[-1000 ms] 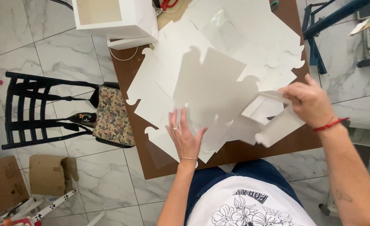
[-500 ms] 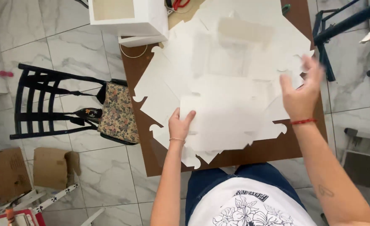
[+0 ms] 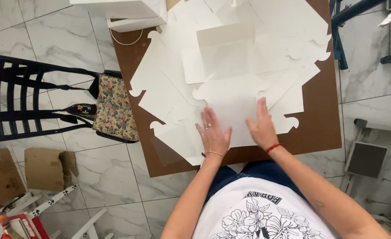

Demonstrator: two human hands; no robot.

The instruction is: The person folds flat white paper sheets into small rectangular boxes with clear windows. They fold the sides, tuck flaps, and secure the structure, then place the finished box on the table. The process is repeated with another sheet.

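A: Quick, your hands first. What are they doing?

B: Your left hand (image 3: 213, 135) lies flat, palm down, fingers spread, on the white die-cut cardboard sheet (image 3: 231, 110) at the near edge of the brown table (image 3: 324, 119). Your right hand (image 3: 261, 126) is flat beside it, fingers together and pointing away from you. Neither one grips anything; both are loose and pressing.

A: Why flat like that?

B: Looks to me like you're pinning the sheet so it doesn't slide off the stack under it. That's a judgement. Both wrists are straight, forearms coming in from your lap, hands near each other but not touching.

A: Where's the sheet on the table?

B: Centre-near part of the table, on top of the other flat box blanks (image 3: 169, 88) that fan out toward the table's left edge. Just beyond your hands, farther up the table, one blank has a wall folded up, a half-formed box (image 3: 226, 48).

A: Further out?

B: At the table's far-left corner, a finished white box (image 3: 129, 11) with a rubber band (image 3: 123, 40) by it. Left of the table, a black chair (image 3: 31, 102) with a floral cushion (image 3: 113, 108). Past that on the floor, brown cardboard pieces (image 3: 27, 170).
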